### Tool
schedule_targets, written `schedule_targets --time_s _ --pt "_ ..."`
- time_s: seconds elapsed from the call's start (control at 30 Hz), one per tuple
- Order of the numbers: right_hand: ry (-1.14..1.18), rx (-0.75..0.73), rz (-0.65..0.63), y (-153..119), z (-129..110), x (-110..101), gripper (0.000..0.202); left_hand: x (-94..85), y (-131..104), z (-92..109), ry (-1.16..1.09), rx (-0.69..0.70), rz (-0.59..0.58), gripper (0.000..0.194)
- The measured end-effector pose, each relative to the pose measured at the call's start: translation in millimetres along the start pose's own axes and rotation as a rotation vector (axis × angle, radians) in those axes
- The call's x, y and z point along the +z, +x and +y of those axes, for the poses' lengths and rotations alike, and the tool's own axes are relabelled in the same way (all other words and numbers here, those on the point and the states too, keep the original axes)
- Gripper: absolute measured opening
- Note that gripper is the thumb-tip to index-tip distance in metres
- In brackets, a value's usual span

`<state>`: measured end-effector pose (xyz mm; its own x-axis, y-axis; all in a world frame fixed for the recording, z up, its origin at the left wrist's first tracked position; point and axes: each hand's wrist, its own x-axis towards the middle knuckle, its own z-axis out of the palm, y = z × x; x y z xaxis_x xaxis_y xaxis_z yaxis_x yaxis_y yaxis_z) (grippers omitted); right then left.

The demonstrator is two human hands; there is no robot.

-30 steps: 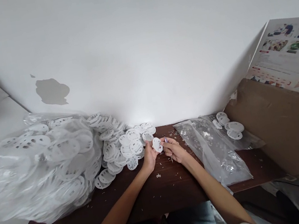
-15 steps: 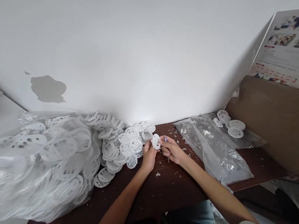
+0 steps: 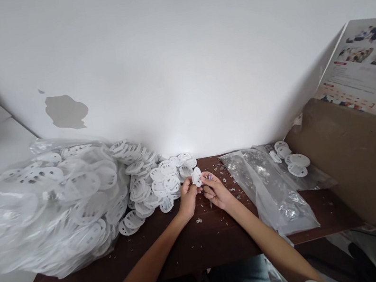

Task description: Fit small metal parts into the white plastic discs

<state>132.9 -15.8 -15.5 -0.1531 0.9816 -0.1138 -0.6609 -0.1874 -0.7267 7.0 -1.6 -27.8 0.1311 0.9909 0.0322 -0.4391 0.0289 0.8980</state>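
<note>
1. White disc (image 3: 196, 174), and it's up between the two grips, clear of the counter (image 3: 227, 245), slots showing!
2. Left grip (image 3: 188, 199) pinches its near-left edge; right grip (image 3: 217, 192) curls around a slim purple-handled tool (image 3: 210, 176), thumb and fingertip up against the disc's right edge.
3. Here's the change: over the last second the disc has swung round, its face now narrower to us, while the tool's thin shaft hangs below the right grip, nearer the left one.
4. So what does it mean? Looks like repositioning in hand; this piece seems mid-handling, and whether anything has been fitted is too small to tell.
5. Left of the left grip, a heap of discs (image 3: 160, 189) and a bulging clear bag (image 3: 74, 193). Right of the right grip, scattered bits (image 3: 232, 190), then a flat plastic bag (image 3: 273, 199).
</note>
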Motion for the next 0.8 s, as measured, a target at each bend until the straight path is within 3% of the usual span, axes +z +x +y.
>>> schedule_targets --time_s 0.2,0.37,0.6,0.8 --pt "-0.033 0.061 -0.026 -1.0 -1.0 0.5 0.040 1.6 -0.9 2.9 -0.037 -0.021 0.066 0.025" --pt "-0.014 0.080 -0.004 -2.9 -3.5 2.9 0.041 -0.5 0.6 6.0 0.102 0.073 0.029 0.017" --pt "-0.013 0.119 0.002 -5.1 -7.4 4.2 0.041 -7.5 5.4 10.7 0.195 0.097 -0.014 0.012" --pt "0.011 0.112 -0.012 -2.1 -6.7 -0.6 0.040 -4.0 1.6 9.1 0.053 0.017 -0.030 0.021"
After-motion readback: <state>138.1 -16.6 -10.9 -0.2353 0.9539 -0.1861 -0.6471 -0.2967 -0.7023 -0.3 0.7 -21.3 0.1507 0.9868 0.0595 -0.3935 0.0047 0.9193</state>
